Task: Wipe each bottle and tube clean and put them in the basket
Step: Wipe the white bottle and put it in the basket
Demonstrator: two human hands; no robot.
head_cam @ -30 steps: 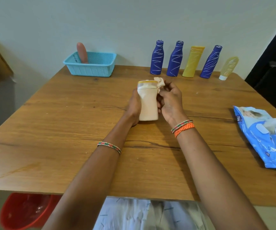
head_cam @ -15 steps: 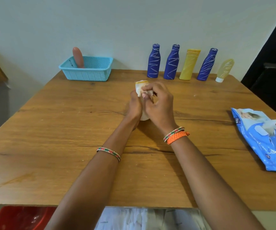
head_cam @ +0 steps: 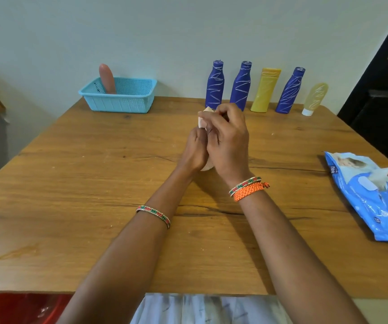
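Mid-wipe, by the look of it, with most of the job still ahead.

Risks first. Could tip or slip: cream bottle (head_cam: 205,166) stands on the table (head_cam: 71,188) between two hands, mostly hidden, only its base and a sliver near the top showing. Too firm a rub from the right side, with a loose hold on the left, would likely push it over or skate it across the wood. Could also miss a patch, since the wipe (head_cam: 202,118) is small and bunched. Later reach toward the row at the back edge, three blue bottles (head_cam: 214,86), a yellow bottle (head_cam: 265,91) and a pale tube (head_cam: 314,99) standing close together, might knock neighbours down. Wipe pack (head_cam: 370,197) lies near the right edge of the table, a tissue poking up from it.

Grip next. Left hand (head_cam: 194,150) curled around the bottle's left side, low down, steadying it. Right hand (head_cam: 228,139) fingers bent and pinching the wipe against the bottle's upper part; hold on the bottle itself, beyond the wipe, not clear enough to call. Neither hand spread.

Basket (head_cam: 118,99) sits at the far left of the table, well apart from the hands, with one pinkish bottle (head_cam: 107,78) already leaning inside.
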